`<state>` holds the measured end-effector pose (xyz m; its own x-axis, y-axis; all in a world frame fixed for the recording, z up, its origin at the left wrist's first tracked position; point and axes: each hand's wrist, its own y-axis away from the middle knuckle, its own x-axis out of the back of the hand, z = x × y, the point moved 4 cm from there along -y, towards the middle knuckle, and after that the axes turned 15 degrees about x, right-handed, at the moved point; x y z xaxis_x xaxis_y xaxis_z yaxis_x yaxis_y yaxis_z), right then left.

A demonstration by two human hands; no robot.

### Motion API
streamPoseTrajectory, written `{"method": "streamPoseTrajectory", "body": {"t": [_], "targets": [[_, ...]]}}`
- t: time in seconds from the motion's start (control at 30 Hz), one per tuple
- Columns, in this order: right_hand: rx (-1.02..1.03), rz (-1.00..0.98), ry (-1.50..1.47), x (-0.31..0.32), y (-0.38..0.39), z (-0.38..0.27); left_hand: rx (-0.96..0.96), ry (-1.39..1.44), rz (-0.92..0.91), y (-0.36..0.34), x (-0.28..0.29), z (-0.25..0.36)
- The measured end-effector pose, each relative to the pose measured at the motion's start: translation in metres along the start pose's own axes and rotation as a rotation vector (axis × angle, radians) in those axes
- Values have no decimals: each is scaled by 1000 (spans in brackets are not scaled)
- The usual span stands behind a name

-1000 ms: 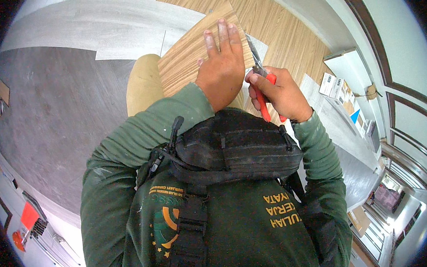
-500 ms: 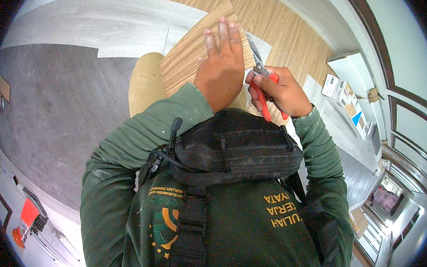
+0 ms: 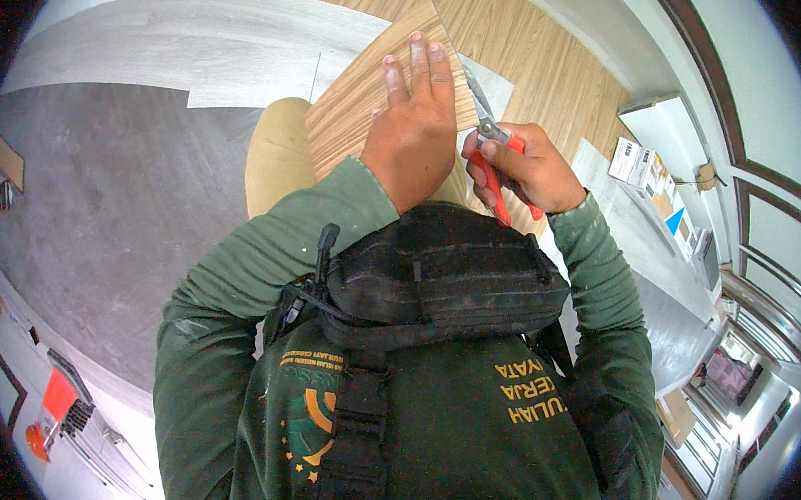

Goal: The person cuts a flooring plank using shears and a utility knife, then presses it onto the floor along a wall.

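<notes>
A piece of wood-grain vinyl plank (image 3: pixel 342 116) lies slanted over my knee. My left hand (image 3: pixel 414 130) rests on its upper face, fingers stretched out and slightly apart; its thumb is hidden. My right hand (image 3: pixel 538 168) is closed round the red handles of a pair of snips (image 3: pixel 486 126). The blades of the snips point away from me, along the right edge of the plank. Whether the blades grip or bite into that edge, I cannot tell.
Wood-grain flooring (image 3: pixel 544 53) runs beyond the plank, beside pale grey planks (image 3: pixel 213 41). Bare dark grey floor (image 3: pixel 133 220) spreads to the left. White boxes (image 3: pixel 638 167) stand at the right near the wall. A red object (image 3: pixel 54 395) lies at the far left.
The hands, the plank and the snips keep nearly the same pose. The whole view has shifted very slightly, with the surroundings a little further right.
</notes>
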<state>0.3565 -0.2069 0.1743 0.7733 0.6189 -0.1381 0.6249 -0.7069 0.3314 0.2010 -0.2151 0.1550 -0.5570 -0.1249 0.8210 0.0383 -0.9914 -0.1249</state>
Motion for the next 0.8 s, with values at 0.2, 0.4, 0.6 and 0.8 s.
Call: {"method": "streamPoseTrajectory", "body": {"t": [0.2, 0.4, 0.6, 0.8], "targets": [[12, -24, -67, 3, 1, 5, -18, -45, -4, 0, 1, 1], [23, -56, -114, 5, 1, 10, -5, -23, 1, 2, -1, 0], [39, -73, -152, 5, -1, 11, 23, -38, 2, 2, 0, -2], [9, 13, 78, 0, -1, -2, 64, -6, 1, 2, 4, 1]]}}
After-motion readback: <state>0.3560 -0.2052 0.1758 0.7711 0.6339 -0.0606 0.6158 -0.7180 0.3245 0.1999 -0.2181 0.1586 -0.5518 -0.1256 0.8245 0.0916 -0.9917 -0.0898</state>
